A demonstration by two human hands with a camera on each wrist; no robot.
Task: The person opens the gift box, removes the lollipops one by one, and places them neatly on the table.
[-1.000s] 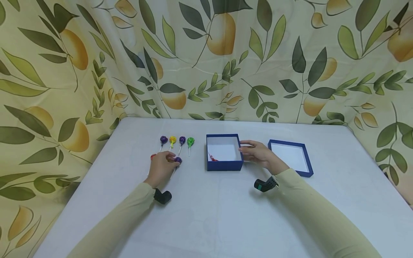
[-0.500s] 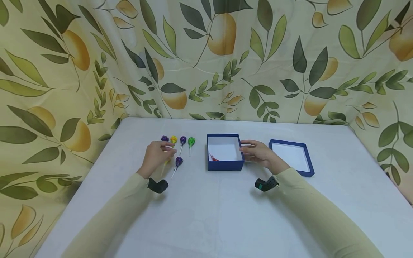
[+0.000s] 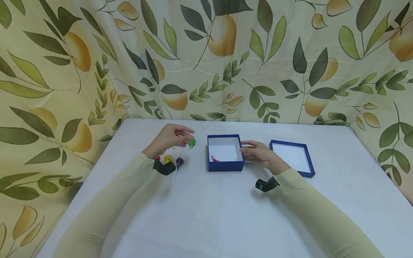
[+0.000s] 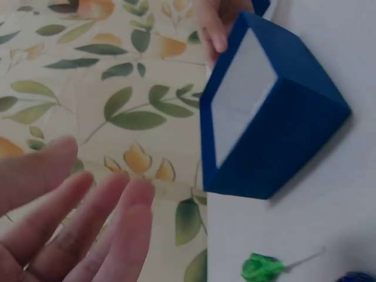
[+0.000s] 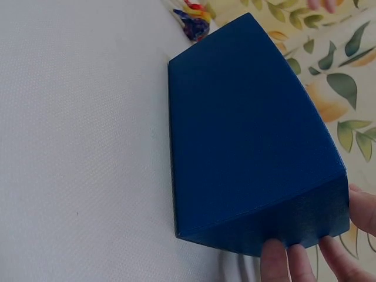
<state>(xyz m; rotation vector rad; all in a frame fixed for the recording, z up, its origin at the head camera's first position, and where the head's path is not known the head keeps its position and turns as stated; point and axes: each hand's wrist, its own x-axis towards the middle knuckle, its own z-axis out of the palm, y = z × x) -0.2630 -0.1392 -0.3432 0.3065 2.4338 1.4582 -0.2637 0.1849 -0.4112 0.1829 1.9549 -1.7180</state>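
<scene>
- The white table (image 3: 206,215) stands before a leaf-and-fruit printed curtain (image 3: 226,53).
- The blue square lid with white inside (image 3: 292,156) lies just right of the right hand.
- The open blue cardboard box (image 3: 224,152) has a small red thing (image 3: 213,158) inside.
- The right hand (image 3: 258,153) touches the box's right wall; its fingers lie straight against it.
- The left hand (image 3: 171,138) hovers over the lollipops, fingers spread, holding nothing.
- The green lollipop (image 3: 192,143) lies near its fingertips; the purple lollipop (image 3: 179,162), yellow lollipop (image 3: 167,158) and red lollipop (image 3: 157,158) lie by the wrist.
</scene>
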